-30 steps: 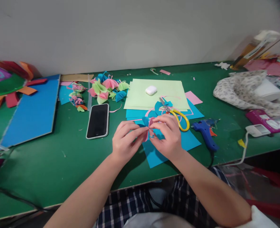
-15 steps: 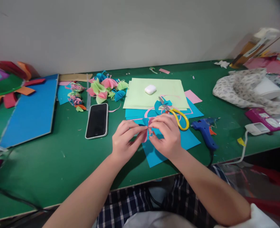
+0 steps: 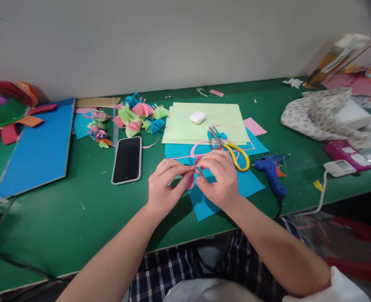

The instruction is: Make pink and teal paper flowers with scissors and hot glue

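Note:
My left hand (image 3: 165, 184) and my right hand (image 3: 218, 178) meet over a blue paper sheet (image 3: 251, 184) near the table's front edge. Both pinch a small folded pink and blue paper piece (image 3: 194, 175) between their fingertips. Yellow-handled scissors (image 3: 234, 152) lie just beyond my right hand on cut pink strips and blue paper. A stack of pale green paper (image 3: 204, 126) lies behind them with a white earbud case (image 3: 198, 117) on top.
A black phone (image 3: 127, 159) lies left of my hands. Folded paper flowers (image 3: 139, 115) sit behind it. A blue glue gun (image 3: 270, 172) rests at the right, its cord over the edge. Blue board (image 3: 37, 147) at left; cloth (image 3: 320, 117) and boxes at right on the green table (image 3: 78, 209).
The hands stay in place; the fingers have worked the small paper piece slightly, and less of its blue part shows. The view has shifted a little.

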Motion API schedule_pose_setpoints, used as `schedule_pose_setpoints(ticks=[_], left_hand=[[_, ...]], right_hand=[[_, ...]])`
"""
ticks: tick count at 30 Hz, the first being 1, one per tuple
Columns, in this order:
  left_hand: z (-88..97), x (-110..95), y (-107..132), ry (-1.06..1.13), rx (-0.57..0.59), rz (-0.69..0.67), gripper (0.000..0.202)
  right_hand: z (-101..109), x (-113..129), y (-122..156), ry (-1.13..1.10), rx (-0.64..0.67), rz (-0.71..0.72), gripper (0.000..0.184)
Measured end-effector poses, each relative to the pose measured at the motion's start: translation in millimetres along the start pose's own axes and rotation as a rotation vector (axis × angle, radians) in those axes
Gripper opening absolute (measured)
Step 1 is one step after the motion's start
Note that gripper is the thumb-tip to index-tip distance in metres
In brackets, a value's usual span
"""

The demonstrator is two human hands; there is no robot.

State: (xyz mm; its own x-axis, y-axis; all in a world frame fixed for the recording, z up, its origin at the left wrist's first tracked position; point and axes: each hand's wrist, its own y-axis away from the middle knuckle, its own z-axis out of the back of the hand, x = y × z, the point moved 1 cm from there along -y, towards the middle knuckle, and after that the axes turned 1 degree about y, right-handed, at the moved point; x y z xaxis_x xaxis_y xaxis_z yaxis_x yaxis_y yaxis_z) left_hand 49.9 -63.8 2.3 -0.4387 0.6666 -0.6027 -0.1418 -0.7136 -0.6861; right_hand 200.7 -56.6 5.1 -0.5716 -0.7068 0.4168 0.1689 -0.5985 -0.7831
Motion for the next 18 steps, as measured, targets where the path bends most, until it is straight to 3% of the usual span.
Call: schedule_pose_setpoints(ticks=[6, 12, 18], left_hand=[[1.6, 1, 0, -0.007, 0.002, 0.027, 0.013], [0.0, 8, -1, 0.197, 0.045, 0.313, 0.009], [-2.2, 13, 0, 0.351, 0.096, 0.554, 0.003]], right_hand=[[1, -1, -1, -0.015, 0.018, -0.018, 0.009], [-1, -1, -2, -0.041, 0.003, -0.074, 0.008], [-3, -3, -2, -0.031, 0.086, -0.152, 0.006]])
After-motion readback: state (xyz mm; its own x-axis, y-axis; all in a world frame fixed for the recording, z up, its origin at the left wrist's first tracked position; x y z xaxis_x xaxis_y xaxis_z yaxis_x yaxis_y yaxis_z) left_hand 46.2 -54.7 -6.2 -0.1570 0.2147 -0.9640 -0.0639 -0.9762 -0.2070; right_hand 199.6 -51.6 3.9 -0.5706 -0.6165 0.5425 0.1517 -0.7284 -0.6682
